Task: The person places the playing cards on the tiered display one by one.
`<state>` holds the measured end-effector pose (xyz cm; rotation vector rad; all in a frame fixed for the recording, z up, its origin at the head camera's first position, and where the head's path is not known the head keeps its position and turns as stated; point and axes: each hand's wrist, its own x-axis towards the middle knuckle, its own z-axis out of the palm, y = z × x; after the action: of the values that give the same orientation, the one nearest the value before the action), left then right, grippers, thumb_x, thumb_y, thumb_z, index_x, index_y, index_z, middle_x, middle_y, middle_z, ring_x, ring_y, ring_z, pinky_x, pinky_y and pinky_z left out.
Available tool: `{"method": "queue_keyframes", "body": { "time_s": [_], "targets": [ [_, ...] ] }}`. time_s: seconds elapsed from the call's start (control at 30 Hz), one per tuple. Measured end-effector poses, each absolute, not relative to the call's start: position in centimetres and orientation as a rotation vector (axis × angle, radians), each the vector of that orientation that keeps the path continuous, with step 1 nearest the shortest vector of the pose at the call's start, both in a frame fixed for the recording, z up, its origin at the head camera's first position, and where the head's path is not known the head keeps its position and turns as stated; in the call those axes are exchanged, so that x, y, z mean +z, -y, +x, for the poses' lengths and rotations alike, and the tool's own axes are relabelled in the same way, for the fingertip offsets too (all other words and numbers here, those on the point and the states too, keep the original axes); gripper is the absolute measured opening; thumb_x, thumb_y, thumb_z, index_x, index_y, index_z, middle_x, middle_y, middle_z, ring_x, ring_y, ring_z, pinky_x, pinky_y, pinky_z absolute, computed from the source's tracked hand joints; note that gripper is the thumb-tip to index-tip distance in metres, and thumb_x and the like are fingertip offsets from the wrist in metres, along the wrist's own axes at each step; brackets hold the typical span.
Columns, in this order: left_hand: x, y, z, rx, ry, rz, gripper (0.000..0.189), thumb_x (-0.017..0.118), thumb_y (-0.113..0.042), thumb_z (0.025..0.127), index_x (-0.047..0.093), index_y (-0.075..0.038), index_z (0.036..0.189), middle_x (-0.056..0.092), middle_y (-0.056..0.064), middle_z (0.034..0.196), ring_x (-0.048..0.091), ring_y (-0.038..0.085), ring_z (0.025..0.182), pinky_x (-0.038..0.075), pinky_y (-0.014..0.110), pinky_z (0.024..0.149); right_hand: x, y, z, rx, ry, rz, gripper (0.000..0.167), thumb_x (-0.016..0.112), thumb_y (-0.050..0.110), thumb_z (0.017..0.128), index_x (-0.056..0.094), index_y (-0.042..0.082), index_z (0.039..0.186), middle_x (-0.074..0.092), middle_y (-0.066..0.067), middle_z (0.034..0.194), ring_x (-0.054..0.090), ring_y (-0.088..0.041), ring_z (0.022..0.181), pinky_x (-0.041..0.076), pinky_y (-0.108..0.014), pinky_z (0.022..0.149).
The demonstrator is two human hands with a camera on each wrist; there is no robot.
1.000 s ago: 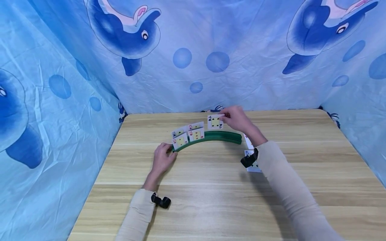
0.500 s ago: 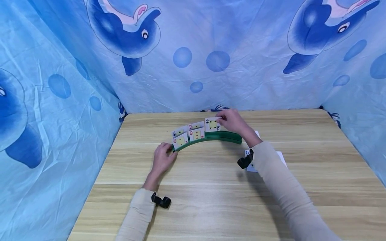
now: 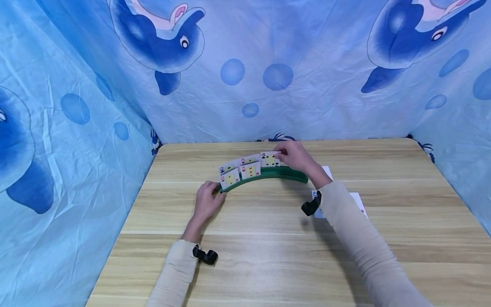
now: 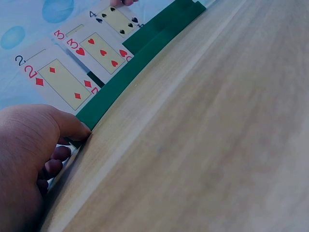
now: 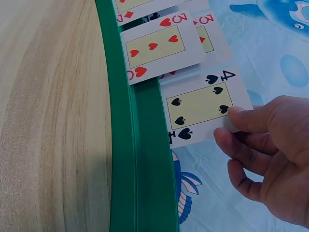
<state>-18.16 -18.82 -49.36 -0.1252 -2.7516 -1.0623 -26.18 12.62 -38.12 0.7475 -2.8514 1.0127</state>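
Observation:
A curved green card holder (image 3: 287,173) stands on the table, and my left hand (image 3: 206,204) grips its left end between thumb and fingers. My right hand (image 3: 297,157) pinches the four of spades (image 5: 200,108) by its upper right corner, with the card's lower edge at the holder's back groove. In the front groove the two of diamonds (image 4: 60,79) and the three of hearts (image 5: 153,47) stand side by side. Behind these, another two (image 3: 229,165) and another three (image 5: 208,41) show mostly as top edges, the rest hidden.
To the right of the holder, loose cards lie on the wooden table (image 3: 245,256): a five (image 3: 318,210), a white-edged card (image 3: 359,201) and one behind the wrist (image 3: 327,171). My right forearm covers parts of them. A blue dolphin-print curtain (image 3: 253,94) hangs behind the table.
My right hand has brought the four of spades left and down to the holder's back groove, beside the threes. The left hand has stayed on the holder's end.

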Motion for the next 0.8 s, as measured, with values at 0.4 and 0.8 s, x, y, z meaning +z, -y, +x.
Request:
{"method": "queue_keyframes", "body": {
  "time_s": [0.4, 0.8],
  "targets": [
    [-49.5, 18.7, -18.2, -1.058, 2.749, -0.144, 0.039, 0.075, -0.015, 0.084, 0.068, 0.004, 0.117, 0.066, 0.018, 0.111, 0.060, 0.033, 0.103, 0.046, 0.049, 0.095, -37.3, -15.5, -24.7, 1.048, 2.869, 0.732, 0.028, 0.065, 0.011, 0.095, 0.068, -0.001, 0.121, 0.070, -0.021, 0.118, 0.070, -0.033, 0.101, 0.056, -0.049, 0.090],
    [-49.4, 18.7, -18.1, -1.055, 2.742, -0.150, 0.038, 0.075, -0.015, 0.083, 0.069, 0.005, 0.114, 0.065, 0.019, 0.111, 0.060, 0.035, 0.103, 0.045, 0.049, 0.096, -36.5, -21.5, -21.6, 1.010, 2.911, 0.509, 0.034, 0.062, 0.014, 0.097, 0.063, -0.002, 0.127, 0.067, -0.027, 0.122, 0.066, -0.039, 0.104, 0.055, -0.052, 0.087]
  ]
}}
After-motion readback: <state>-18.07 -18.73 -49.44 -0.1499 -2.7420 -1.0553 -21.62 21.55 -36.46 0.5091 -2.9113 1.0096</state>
